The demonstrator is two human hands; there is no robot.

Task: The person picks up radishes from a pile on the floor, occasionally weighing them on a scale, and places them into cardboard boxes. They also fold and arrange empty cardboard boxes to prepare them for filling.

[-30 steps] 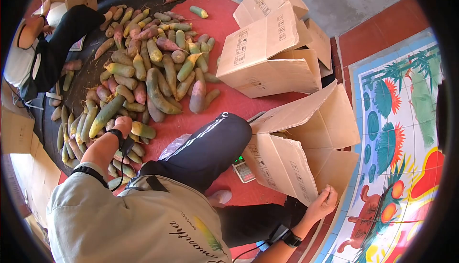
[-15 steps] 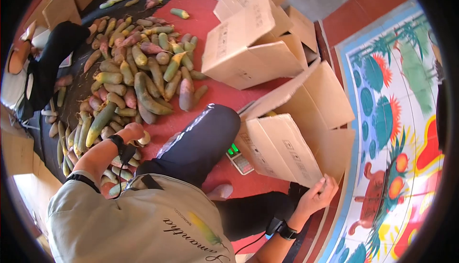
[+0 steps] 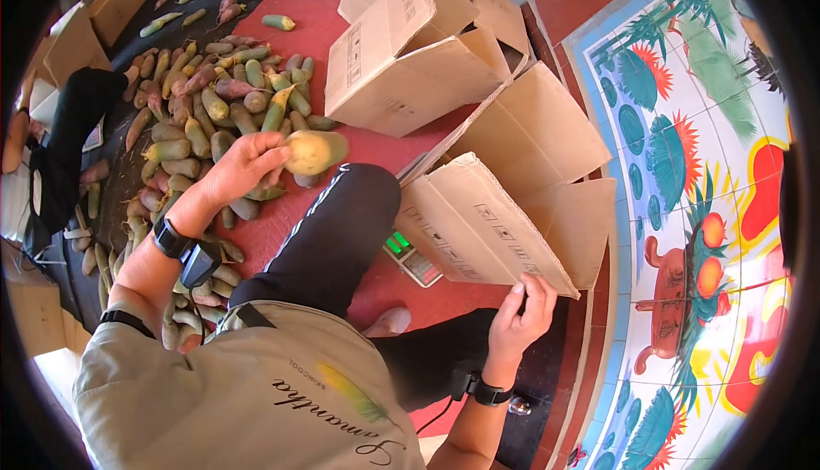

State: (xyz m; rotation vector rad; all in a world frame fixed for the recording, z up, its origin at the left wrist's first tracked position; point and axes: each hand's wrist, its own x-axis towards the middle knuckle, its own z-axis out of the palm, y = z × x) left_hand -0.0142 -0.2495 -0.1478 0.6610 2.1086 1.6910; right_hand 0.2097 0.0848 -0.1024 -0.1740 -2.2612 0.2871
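Observation:
My left hand [image 3: 248, 163] is closed on a radish [image 3: 314, 152] with a pale yellow end, held up over the edge of the radish heap [image 3: 184, 141], beside my bent knee. My right hand [image 3: 523, 312] pinches the lower edge of a flap of the open cardboard box [image 3: 487, 222] on the right. This box stands tilted by a digital scale [image 3: 418, 267] with green lit digits, which shows only partly below the flap. The inside bottom of the box is hidden by the flap.
Another open cardboard box [image 3: 410, 69] stands beyond mine, with further cartons behind it. A co-worker's dark-clothed leg [image 3: 81, 128] and arm are at the far left. A painted tile wall [image 3: 666, 214] borders the right side, and red cloth [image 3: 282, 52] covers the floor.
My left hand has risen from the near side of the heap, and the radish in it now shows. My right hand still holds the flap. The whole view has shifted somewhat.

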